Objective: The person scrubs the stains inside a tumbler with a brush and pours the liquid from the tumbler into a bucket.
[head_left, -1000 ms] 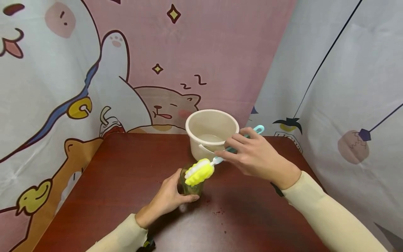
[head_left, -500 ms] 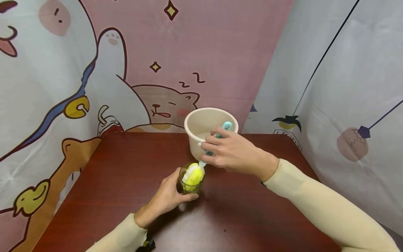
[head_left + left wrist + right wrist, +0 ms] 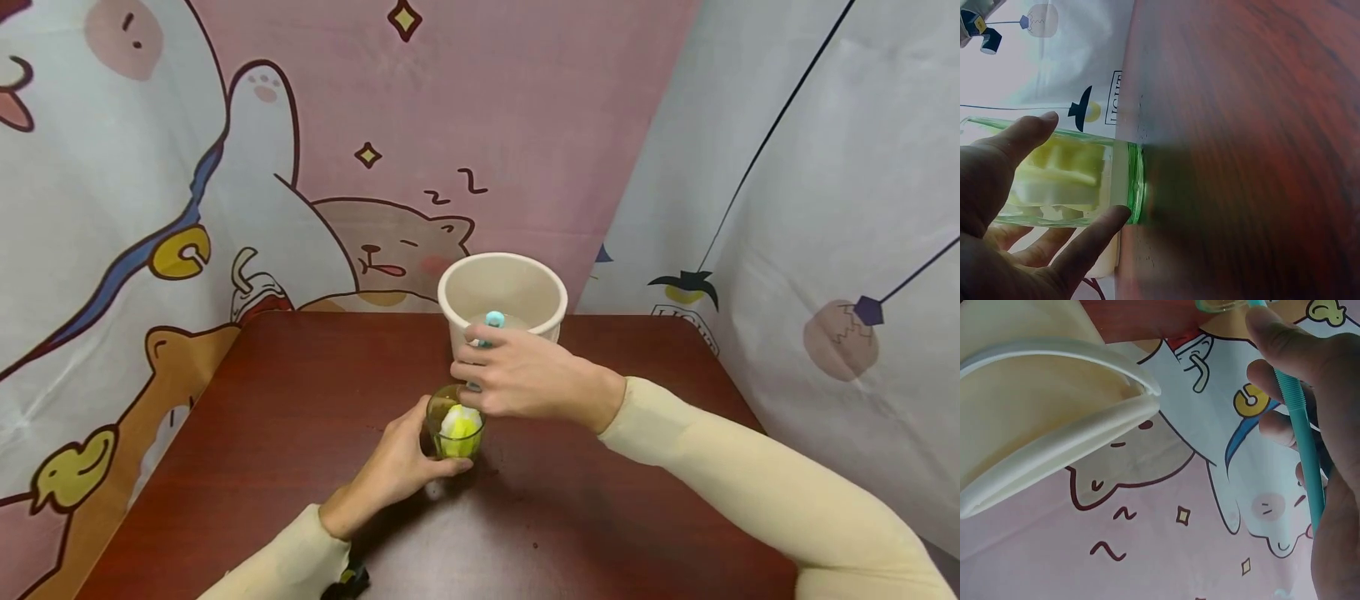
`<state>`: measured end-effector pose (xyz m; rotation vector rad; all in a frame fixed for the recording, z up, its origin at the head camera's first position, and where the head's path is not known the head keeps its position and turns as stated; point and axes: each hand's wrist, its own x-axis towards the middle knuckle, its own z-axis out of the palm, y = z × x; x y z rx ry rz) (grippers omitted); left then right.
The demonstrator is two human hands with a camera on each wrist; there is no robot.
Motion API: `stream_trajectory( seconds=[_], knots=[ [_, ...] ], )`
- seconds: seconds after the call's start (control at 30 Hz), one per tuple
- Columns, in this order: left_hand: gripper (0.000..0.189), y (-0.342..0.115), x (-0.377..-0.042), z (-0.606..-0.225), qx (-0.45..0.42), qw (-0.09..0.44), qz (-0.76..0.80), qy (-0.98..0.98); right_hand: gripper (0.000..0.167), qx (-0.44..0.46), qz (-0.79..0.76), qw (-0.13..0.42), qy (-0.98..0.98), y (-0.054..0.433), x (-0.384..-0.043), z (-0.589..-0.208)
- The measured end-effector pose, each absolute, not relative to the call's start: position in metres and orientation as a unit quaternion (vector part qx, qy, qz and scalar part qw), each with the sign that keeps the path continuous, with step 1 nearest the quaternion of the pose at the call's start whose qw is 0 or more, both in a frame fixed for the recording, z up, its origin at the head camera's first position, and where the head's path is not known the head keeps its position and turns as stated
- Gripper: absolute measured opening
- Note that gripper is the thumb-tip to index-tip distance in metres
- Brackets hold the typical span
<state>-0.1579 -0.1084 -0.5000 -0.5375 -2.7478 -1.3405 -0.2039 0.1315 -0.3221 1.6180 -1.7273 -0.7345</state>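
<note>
A greenish clear glass (image 3: 471, 446) stands upright on the table, and my left hand (image 3: 401, 458) grips it round the side, thumb nearest me. Through its wall in the left wrist view the yellow and white sponge head (image 3: 1060, 169) shows inside the glass (image 3: 1135, 181). The sponge belongs to a bottle brush with a teal handle (image 3: 1297, 425). My right hand (image 3: 532, 375) holds that handle above the glass, fingers curled round it. In the head view the right hand hides most of the handle; only its looped end (image 3: 495, 319) shows.
A cream bucket (image 3: 502, 287) stands behind the glass at the table's back edge, its front partly covered by the right hand. Small wet spots dot the dark red wooden table (image 3: 315, 392). Cartoon-printed cloth (image 3: 562, 125) hangs behind and at the sides.
My right hand has moved left and tipped the brush more upright. The sponge head has gone from above the glass's mouth down inside it. The left hand has kept its grip.
</note>
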Motion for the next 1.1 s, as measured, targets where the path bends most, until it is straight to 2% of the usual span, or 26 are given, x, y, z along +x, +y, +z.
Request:
stream_trajectory(
  seconds=[0.3, 0.67, 1.1],
  knots=[
    [0.080, -0.108, -0.157, -0.500, -0.179, 0.026, -0.423, -0.888, 0.003, 0.629, -0.293, 0.326, -0.643, 0.121, -0.209, -0.336],
    [0.086, -0.105, -0.155, -0.496, -0.184, 0.041, -0.427, -0.884, 0.006, 0.628, -0.307, 0.310, -0.644, 0.113, -0.209, -0.338],
    [0.080, -0.104, -0.155, -0.493, -0.177, 0.032, -0.445, -0.877, 0.009, 0.621, -0.300, 0.302, -0.658, 0.121, -0.209, -0.328]
  ],
)
